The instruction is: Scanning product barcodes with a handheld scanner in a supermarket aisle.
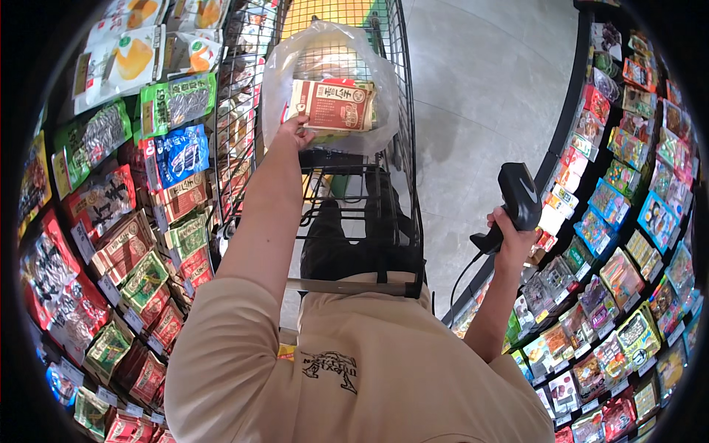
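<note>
My left hand (296, 133) grips the lower left corner of a red and cream snack packet (338, 106). This packet lies over the mouth of a clear plastic bag (385, 119) that stands in a black wire shopping cart (409, 111). Beneath it, other packets in the bag show only in part. Out to the right, my right hand (512, 235) is closed around the handle of a black handheld barcode scanner (519, 196). A cable (460, 282) hangs from the scanner's grip.
Shelves of packaged snacks (177, 105) rise close along the left of the cart. Across the grey tiled floor (471, 88), a second curved shelf of bagged sweets (604, 210) runs down the right. The cart's handlebar (343, 286) is against my body.
</note>
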The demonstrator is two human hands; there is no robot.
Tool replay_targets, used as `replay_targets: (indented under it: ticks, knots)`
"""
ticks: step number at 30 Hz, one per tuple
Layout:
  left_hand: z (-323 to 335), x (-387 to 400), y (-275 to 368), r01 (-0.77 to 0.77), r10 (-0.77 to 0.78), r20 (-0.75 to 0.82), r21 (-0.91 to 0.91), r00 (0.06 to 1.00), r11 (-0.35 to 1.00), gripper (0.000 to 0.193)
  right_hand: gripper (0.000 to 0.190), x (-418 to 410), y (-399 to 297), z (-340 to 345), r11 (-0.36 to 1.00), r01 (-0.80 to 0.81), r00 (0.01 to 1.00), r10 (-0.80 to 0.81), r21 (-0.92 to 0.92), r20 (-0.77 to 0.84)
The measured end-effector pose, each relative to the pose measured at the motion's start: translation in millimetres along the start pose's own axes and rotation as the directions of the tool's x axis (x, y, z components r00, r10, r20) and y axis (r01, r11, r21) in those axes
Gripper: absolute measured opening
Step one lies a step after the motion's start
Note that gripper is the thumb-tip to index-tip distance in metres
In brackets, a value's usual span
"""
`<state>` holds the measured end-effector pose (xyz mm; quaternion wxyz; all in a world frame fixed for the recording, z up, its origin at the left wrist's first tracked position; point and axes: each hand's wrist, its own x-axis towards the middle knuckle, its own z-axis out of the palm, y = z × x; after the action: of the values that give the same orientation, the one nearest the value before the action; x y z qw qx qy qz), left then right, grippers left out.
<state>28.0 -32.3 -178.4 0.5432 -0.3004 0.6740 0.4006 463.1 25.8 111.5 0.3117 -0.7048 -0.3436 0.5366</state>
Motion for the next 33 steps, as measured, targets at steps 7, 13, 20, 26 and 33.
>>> replay_targets:
  ticks: [7,13,20,26,33]
  knots:
    - [-18.0,-56.3,39.8,0.007,0.037,-0.038,0.784,0.999,0.620,0.037,0.025,-35.5,-14.1,9.7,0.987,0.120,0.990,-0.127,0.106,0.059]
    - [-66.7,-152.3,37.8,-0.579,0.670,0.523,0.798,0.527,-0.167,0.046,0.023,-103.9,-12.8,12.8,0.955,0.249,0.967,-0.254,0.163,0.012]
    - [-190.5,-326.5,-55.5,-0.737,0.634,0.627,0.664,0.452,-0.131,0.034,0.024,-225.5,1.8,52.3,0.908,0.371,0.913,-0.395,0.194,0.104]
    - [-272.7,-289.8,-132.5,-0.577,0.644,0.757,0.479,-0.109,-0.661,0.039,0.022,-308.2,41.1,71.9,0.907,0.418,0.879,-0.419,0.053,0.227]
    - [-277.8,-296.1,-137.5,-0.556,0.658,0.751,0.522,-0.060,-0.647,0.039,0.022,-358.1,68.7,82.3,0.900,0.435,0.849,-0.414,0.013,0.329]
